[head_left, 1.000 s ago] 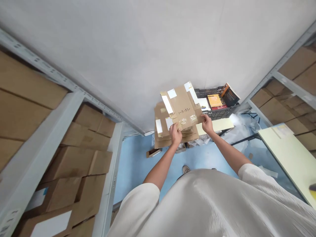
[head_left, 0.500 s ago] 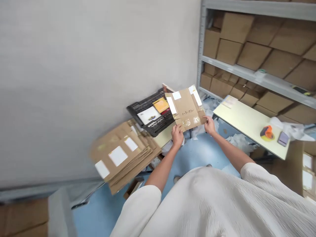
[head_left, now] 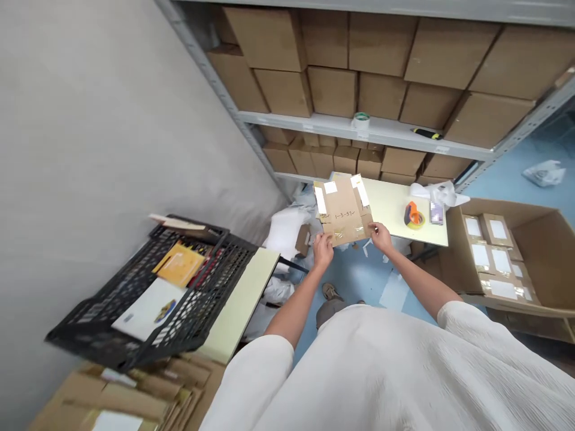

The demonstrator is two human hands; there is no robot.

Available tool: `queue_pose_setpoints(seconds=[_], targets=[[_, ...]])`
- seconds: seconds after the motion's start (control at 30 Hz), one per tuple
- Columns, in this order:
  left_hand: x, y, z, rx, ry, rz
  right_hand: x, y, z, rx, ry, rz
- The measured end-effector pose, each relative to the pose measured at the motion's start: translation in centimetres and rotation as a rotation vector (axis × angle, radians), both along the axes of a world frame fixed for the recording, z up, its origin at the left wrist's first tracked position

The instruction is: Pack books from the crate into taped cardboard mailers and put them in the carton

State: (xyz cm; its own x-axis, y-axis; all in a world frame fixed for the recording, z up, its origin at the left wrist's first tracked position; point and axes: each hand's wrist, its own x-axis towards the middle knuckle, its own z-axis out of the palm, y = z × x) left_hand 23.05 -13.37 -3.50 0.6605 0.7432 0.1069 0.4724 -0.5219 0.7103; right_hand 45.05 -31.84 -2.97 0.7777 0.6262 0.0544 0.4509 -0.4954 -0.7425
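Observation:
Between my two hands is a flattened cardboard box (head_left: 344,206) with white labels, strips of clear tape and handwritten numbers reading "1-3-57". My left hand (head_left: 323,250) pinches its lower left corner, and my right hand (head_left: 381,236) grips the lower right corner. The cardboard is held up tilted, its far edge overlapping the pale tabletop (head_left: 381,206) in view. On that table, to the right of the cardboard, sit a tape dispenser (head_left: 413,215) with an orange part and a purple phone-like item (head_left: 436,213).
Metal shelving (head_left: 314,124) packed with brown boxes stands ahead, holding a tape roll (head_left: 360,121) and a utility knife (head_left: 426,133). A black crate (head_left: 197,299) with envelopes is at left, above stacked flat cardboard (head_left: 135,395). A large open carton (head_left: 545,251) holds labelled boxes at right.
My view has turned right, bringing the shelving and the large open carton into sight. The crate and cardboard stack shifted to the lower left. Both hands keep hold of the flattened box.

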Motion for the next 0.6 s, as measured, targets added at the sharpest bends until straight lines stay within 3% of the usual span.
queue_pose_setpoints(seconds=[0.2,0.43,0.6], targets=[[9.1,3.9,-2.9,-0.059,0.021,-0.197,5.2,-0.7,-1.5,-0.108,0.099,-0.143],[19.2,10.5,-5.4,-0.122,0.144,-0.406,9.3,2.5,-3.2,-0.264,0.261,-0.354],[24.0,13.8,-6.6,-0.131,0.228,-0.530,10.5,4.5,-4.3,-0.323,0.343,-0.443]])
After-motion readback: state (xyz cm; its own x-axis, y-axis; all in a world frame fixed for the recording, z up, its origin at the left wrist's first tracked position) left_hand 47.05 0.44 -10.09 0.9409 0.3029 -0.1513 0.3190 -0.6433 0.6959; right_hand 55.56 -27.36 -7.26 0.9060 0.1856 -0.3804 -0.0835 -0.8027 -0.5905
